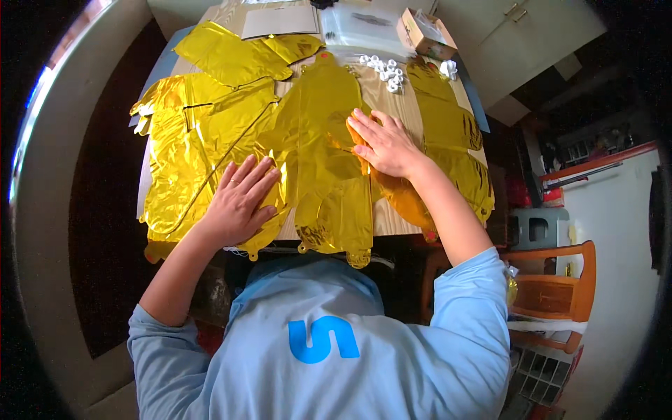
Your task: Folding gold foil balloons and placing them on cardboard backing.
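Gold foil balloons (308,133), flat, uninflated, overlap across table (392,217), some overhanging near edge. Left hand (238,203) and right hand (385,143) pressed flat on foil, fingers spread, gripping nothing. Likely light, thin, slippery, crease-prone; best lifted by outer edges. White plastic rings (385,70) near far edge.

A deflated gold foil balloon (315,140) lay flat and crinkled across the wooden table, its lower tabs overhanging the near edge.
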Tool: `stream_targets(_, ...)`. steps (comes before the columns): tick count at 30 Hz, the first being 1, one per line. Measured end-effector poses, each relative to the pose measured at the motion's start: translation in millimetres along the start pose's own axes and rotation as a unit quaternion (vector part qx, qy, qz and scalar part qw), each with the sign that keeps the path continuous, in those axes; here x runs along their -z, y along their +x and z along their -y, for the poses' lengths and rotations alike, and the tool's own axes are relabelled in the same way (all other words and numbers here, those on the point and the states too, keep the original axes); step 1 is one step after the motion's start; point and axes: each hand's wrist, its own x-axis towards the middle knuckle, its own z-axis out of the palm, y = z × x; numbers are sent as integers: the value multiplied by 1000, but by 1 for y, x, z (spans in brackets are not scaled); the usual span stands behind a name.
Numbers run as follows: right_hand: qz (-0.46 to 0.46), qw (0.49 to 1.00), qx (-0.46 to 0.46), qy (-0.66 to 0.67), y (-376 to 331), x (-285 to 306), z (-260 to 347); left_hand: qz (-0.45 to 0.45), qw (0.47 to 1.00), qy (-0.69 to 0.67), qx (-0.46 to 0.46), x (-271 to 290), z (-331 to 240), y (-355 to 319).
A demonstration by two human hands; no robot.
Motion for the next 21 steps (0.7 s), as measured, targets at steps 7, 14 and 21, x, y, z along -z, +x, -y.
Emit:
stream_targets(7,31,999,5,24,0,4,-2,-1,1000,6,-6,1,4,0)
stream_targets(14,50,999,0,18,-1,10,4,2,1000,4,-5,5,5,-1)
stream_targets(21,48,998,-7,29,0,9,6,-73,988,-98,-93,22,-23,67)
